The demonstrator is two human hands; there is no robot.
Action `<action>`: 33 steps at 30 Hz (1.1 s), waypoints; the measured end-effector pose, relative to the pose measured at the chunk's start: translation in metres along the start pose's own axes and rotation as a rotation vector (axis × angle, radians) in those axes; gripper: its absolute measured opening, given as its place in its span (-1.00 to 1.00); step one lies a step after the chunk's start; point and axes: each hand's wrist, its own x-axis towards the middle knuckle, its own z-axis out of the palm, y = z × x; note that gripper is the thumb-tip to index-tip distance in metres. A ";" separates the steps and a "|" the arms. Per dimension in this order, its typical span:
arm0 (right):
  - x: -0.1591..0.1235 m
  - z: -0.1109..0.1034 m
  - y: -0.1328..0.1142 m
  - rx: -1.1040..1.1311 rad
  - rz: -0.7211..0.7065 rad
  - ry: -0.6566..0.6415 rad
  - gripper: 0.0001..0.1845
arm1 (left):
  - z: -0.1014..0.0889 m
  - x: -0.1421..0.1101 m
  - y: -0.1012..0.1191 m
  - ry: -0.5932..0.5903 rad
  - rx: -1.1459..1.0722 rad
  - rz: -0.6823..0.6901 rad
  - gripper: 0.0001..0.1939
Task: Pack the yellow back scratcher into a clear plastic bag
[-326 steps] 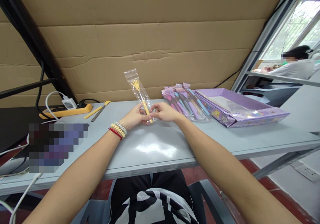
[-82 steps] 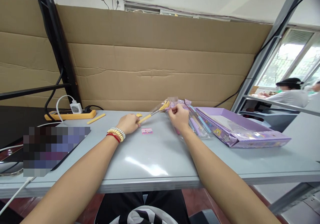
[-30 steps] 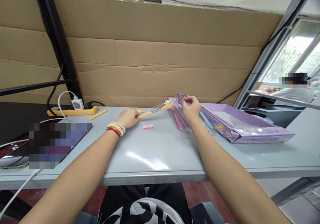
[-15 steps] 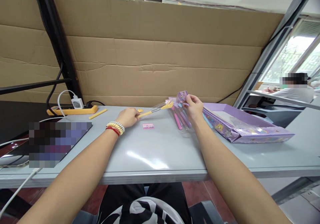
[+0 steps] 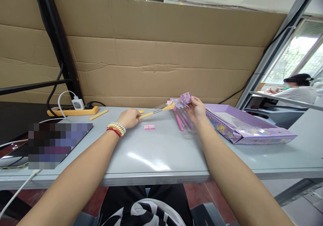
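Note:
My left hand (image 5: 129, 118) is closed around the near end of a yellow stick (image 5: 146, 115), which has a silver shaft and a fork- or hand-shaped yellow tip. Clear film shows along the stick. Between thumb and fingers, my right hand (image 5: 196, 111) pinches a small purple printed block (image 5: 186, 98), raised above the table. Below it lie pink and purple pens (image 5: 179, 121) in clear plastic, close to the right hand's fingers. A small pink printed piece (image 5: 149, 127) lies flat between the hands. A bit of another yellow item (image 5: 141, 111) shows behind my left hand.
A purple printed box (image 5: 262, 140) stands open on the right. To the left are a yellow rod (image 5: 99, 115), a yellow power strip (image 5: 68, 111) with a white charger, and a blurred-out screen (image 5: 60, 145). Cardboard (image 5: 161, 57) lines the back. Another person (image 5: 300, 91) sits far right.
My right hand has turned slightly and shifted a little to the right, bringing the purple block's printed face more into view. My left hand and the yellow stick stay about where they were.

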 end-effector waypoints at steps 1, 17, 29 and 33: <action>-0.001 0.000 -0.001 0.007 0.016 -0.006 -0.84 | 0.000 0.000 0.000 0.001 0.000 0.001 -0.62; -0.006 0.002 -0.003 0.032 0.088 -0.104 -0.95 | 0.000 0.000 0.000 0.010 -0.001 0.004 -0.64; 0.002 -0.004 0.004 -0.076 -0.066 -0.094 -0.64 | -0.001 0.000 -0.001 0.023 -0.021 -0.011 -0.66; -0.001 -0.001 0.003 -0.101 -0.058 -0.113 -0.61 | -0.001 0.000 -0.001 0.028 -0.029 -0.007 -0.65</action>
